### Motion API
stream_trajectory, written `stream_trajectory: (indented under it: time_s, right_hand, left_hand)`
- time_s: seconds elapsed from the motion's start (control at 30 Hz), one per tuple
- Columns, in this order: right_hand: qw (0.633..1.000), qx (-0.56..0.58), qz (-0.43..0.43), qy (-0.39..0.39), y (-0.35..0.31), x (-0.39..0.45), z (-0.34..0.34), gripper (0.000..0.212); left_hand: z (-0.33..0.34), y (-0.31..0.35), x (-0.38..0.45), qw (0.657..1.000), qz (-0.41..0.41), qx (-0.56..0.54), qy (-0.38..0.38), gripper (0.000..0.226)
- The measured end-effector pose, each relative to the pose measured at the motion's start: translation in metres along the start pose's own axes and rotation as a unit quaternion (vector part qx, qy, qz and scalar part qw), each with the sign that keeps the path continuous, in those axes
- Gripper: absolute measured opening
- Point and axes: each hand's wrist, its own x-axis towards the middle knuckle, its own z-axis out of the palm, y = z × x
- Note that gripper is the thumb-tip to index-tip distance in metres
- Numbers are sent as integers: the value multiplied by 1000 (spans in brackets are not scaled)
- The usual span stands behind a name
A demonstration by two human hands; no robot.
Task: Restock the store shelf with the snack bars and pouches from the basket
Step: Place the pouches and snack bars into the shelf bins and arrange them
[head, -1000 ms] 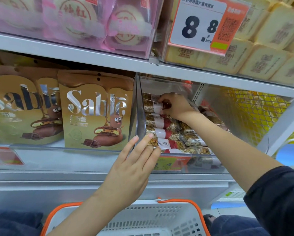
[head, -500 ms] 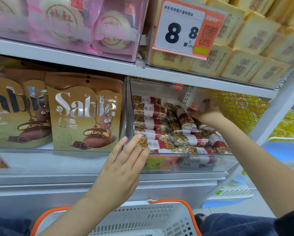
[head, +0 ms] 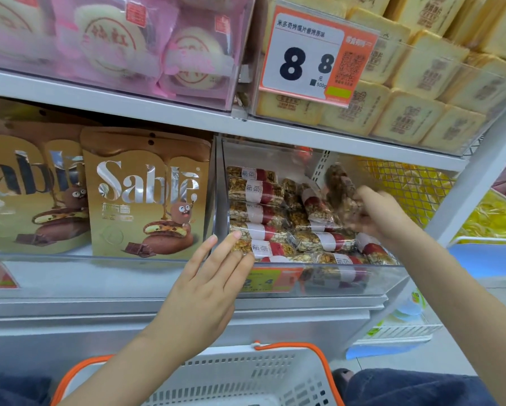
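Note:
Several nut snack bars (head: 257, 212) with red and white labels lie stacked in a clear bin (head: 333, 281) on the middle shelf. My left hand (head: 213, 276) rests with straight fingers on the bin's front left corner, fingertips against the lower bars. At the bin's right side my right hand (head: 377, 213) grips one blurred snack bar (head: 338, 186), tilted nearly upright above the pile. Gold Sable pouches (head: 146, 194) stand upright in the compartment to the left. The white basket (head: 246, 373) with an orange rim sits below my arms; I cannot see inside it.
An upper shelf holds pink wrapped cakes (head: 114, 39) and yellow toast packs (head: 407, 83) behind a price tag (head: 310, 54). Yellow mesh bags (head: 404, 189) fill the space right of the bin. A white upright post (head: 474, 177) stands at the right.
My right hand left the left stack, crossed to the bin's right side and now holds a bar raised above the pile. My left hand stayed at the bin's front.

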Motion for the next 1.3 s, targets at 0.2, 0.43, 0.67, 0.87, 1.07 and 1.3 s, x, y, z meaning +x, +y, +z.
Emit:
stream_trajectory:
  time_s: [0.2, 0.43, 0.67, 0.87, 1.07, 1.3]
  right_hand:
    - [986, 21, 39, -163, 16, -32, 26, 32]
    - [876, -386, -240, -162, 0, -38, 65, 30]
    - [540, -657, -478, -220, -14, -8, 84, 75]
    - [567, -651, -456, -215, -24, 3, 98, 51]
    - [651, -643, -371, -160, -25, 16, 116, 53]
    - [724, -570, -339, -186, -21, 19, 119, 59]
  left_hand:
    - [-2, 1, 0, 1000, 0, 1, -12, 52]
    - [-3, 0, -1, 1000, 1, 2, -10, 53]
    - [-3, 0, -1, 1000, 3, -1, -10, 52]
    - [-4, 0, 0, 1000, 5, 7, -10, 54]
    - [-3, 1, 0, 1000, 2, 7, -7, 54]
    - [-3, 0, -1, 1000, 4, 11, -9, 53]
